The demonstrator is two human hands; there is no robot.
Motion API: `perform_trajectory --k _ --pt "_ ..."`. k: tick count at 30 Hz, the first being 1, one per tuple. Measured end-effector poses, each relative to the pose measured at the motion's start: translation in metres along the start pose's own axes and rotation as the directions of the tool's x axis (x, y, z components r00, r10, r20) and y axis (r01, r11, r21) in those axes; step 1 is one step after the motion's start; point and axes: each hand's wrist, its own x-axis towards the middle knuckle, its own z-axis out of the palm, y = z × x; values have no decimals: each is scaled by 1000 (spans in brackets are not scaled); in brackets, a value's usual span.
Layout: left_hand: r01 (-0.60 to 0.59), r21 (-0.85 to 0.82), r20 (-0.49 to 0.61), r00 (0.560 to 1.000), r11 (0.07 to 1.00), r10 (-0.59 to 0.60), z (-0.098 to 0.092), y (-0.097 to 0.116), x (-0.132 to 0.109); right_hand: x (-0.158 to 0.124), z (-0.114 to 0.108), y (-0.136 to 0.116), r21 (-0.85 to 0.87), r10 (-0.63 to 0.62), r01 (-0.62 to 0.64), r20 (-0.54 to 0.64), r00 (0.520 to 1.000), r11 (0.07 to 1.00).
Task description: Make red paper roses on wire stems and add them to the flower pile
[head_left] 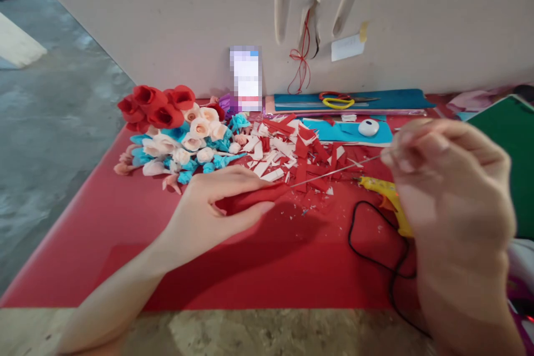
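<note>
My left hand (221, 200) is closed around a red paper flower (258, 196), its thumb and fingers along the sides; part of the flower is hidden in the palm. From its tip a thin pale thread or wire (334, 170) runs taut, up and to the right. My right hand (450, 172) pinches the far end of that strand between thumb and fingers, raised above the table. Below the strand lie red and white paper scraps (287, 144). A yellow glue gun (386, 192) with a black cord lies partly behind my right hand.
Red, cream and blue paper flowers (183, 133) are heaped at the back left of the red-covered table (250, 278). Behind the scraps are a phone (248, 80), scissors (340, 101), blue paper strips (334, 130) and a white oval object (369, 127). A green board (504, 139) stands right.
</note>
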Motion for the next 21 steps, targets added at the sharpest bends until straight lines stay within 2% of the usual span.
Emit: perform_trajectory --k 3,5,7,8,10,14,17,19,21 --pt "47 -32 -39 998 998 -49 3 -9 1 13 -7 7 -68 -116 107 -136 984 992" --pt "152 -93 -58 986 984 -158 6 -15 1 14 -7 22 -260 -195 155 -135 971 953" --pt "290 -196 -45 952 937 -304 11 -20 2 10 -1 40 -432 -80 103 71 994 896" --pt "346 -248 -24 932 905 -362 13 -21 2 6 3 49 -473 -17 93 162 987 876" --pt "371 -336 11 921 866 -390 17 -20 3 -4 12 63 -519 21 135 284 959 844" --pt "207 -351 20 977 913 -214 25 -16 2 -19 28 71 -478 -80 314 447 891 820" --pt "34 -196 18 999 980 -31 30 -12 -1 -23 33 68 -441 -135 373 483 865 816" --pt "-71 -56 13 997 996 72 33 -10 -4 -23 34 66 -441 -161 396 481 862 805" --pt "-149 52 20 989 987 148 35 -8 -6 -24 35 66 -444 -210 459 503 839 770"
